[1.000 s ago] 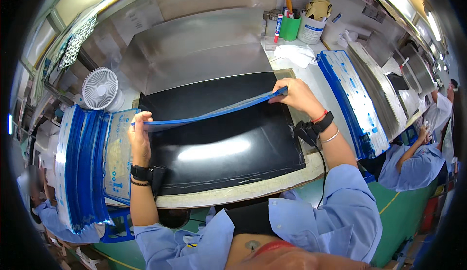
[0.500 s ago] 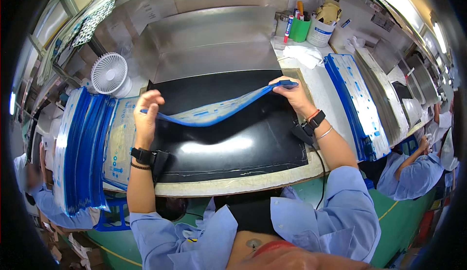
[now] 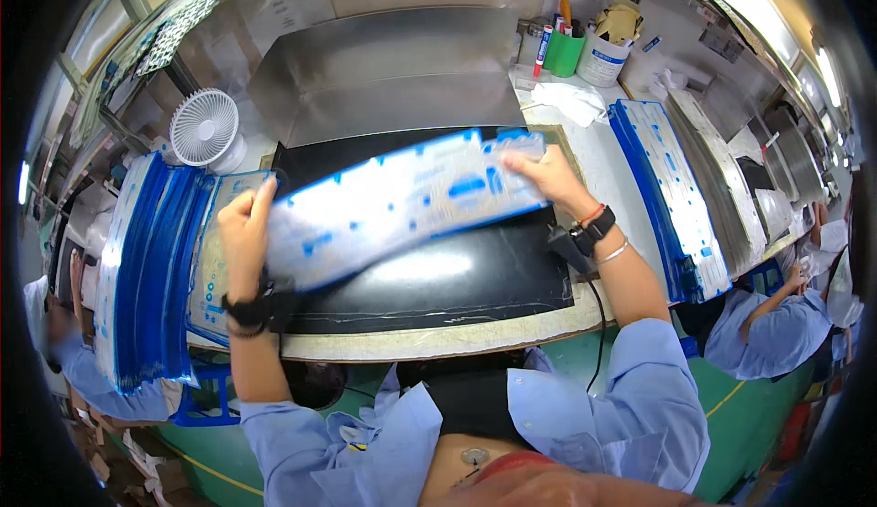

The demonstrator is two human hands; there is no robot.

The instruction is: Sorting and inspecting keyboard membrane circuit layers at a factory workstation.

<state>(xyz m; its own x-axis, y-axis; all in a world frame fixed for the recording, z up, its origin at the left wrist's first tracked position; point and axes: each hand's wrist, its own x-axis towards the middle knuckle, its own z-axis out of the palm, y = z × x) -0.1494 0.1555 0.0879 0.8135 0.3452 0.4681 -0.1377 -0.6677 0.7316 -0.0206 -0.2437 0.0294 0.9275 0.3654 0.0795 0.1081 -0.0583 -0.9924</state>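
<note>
Both hands hold a blue-printed clear sheet (image 3: 402, 201) above the black mat (image 3: 438, 274).

The left hand (image 3: 245, 233) has its grip closed on the sheet's left end, the right hand (image 3: 546, 176) pinches its right end; the sheet hangs tilted, face up, over the mat on the counter (image 3: 429, 338). Stacks of blue sheets lie left (image 3: 146, 269) and right (image 3: 667, 196); a white fan (image 3: 205, 129) stands behind the left stack.

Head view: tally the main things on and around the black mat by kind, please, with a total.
Blue-edged clear sheet held up in left hand and right hand: 1
Stacks of blue-edged sheets: 2 (left, right)
Black mat: 1
White desk fan: 1
Green pen cup: 1
White tub: 1
Total: 7
</note>
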